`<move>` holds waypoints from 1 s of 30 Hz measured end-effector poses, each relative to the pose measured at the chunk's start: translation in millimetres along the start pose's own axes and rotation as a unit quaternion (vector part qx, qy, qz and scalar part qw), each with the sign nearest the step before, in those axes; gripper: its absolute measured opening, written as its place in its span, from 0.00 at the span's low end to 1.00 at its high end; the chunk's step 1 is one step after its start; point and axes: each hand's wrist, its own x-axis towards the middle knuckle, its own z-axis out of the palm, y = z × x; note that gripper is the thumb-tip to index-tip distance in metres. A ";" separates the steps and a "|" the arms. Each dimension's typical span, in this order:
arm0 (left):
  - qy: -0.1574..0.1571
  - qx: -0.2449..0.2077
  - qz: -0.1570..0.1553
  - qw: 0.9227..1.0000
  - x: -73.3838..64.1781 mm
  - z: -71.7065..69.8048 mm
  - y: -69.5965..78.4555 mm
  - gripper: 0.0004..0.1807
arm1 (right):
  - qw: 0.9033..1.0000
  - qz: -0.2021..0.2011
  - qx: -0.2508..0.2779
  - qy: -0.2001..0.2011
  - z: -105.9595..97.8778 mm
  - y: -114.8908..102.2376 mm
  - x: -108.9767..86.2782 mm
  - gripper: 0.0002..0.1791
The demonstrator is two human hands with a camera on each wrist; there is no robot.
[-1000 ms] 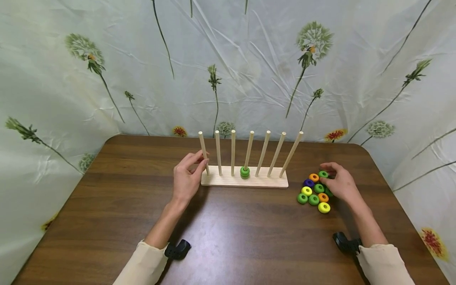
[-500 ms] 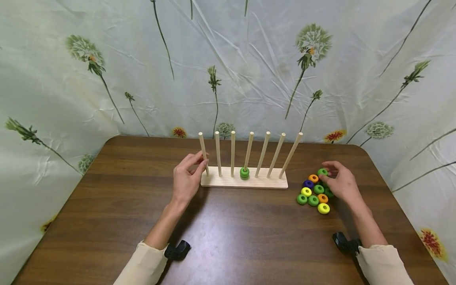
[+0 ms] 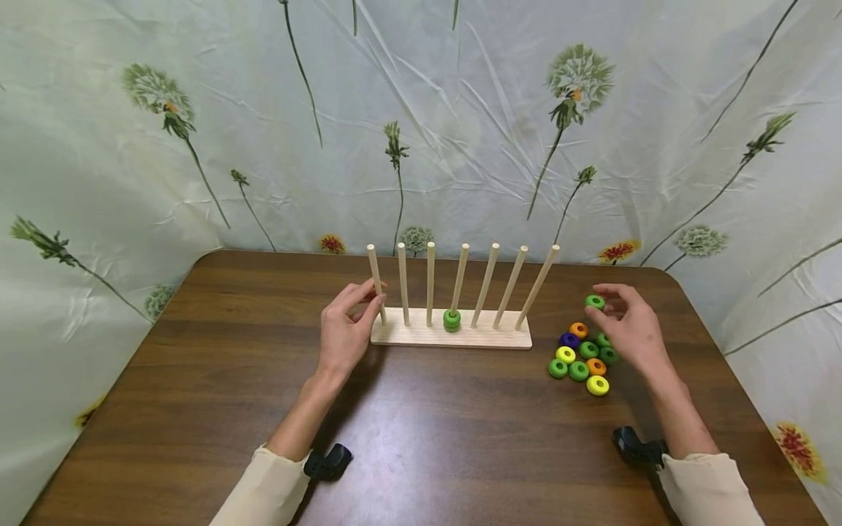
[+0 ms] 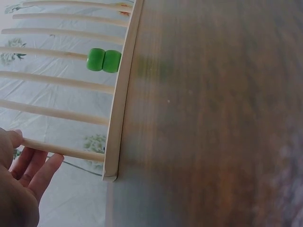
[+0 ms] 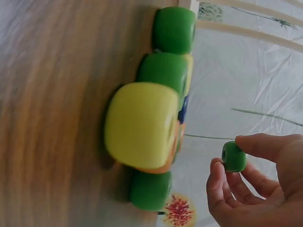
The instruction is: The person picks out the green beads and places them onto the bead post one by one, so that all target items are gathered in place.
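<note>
A pale wooden stand (image 3: 408, 335) with a row of several upright pegs is on the table, and two green beads (image 3: 452, 320) sit stacked on its middle peg. My left hand (image 3: 345, 325) pinches the leftmost peg (image 4: 71, 151) between thumb and fingers. Over at the right, my right hand (image 3: 633, 329) holds a green bead (image 5: 234, 156) between thumb and fingertips, raised above the table. Just below that hand lies a cluster of loose beads: green, orange, dark blue and a yellow bead (image 3: 598, 386) nearest the front.
The brown wooden table (image 3: 460, 438) reaches back to a hanging sheet (image 3: 296, 146) printed with dandelions. A black wrist strap camera (image 3: 327, 462) sits on the left wrist, with another camera (image 3: 638, 447) on the right.
My right hand has lifted a green bead up from the back of the cluster, and another green bead shows where it was. The left hand stays at the leftmost peg.
</note>
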 end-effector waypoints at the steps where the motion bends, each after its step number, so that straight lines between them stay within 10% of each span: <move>1: 0.000 -0.001 -0.001 1.000 -0.1 -0.3 0.1 0.12 | 1.000 -0.004 0.001 0.004 0.1 -1.7 -0.3 0.23; 30: 0.001 0.016 0.008 1.000 4.5 -0.5 1.4 0.09 | 0.992 -0.088 0.081 0.038 -3.6 -52.0 -8.5 0.21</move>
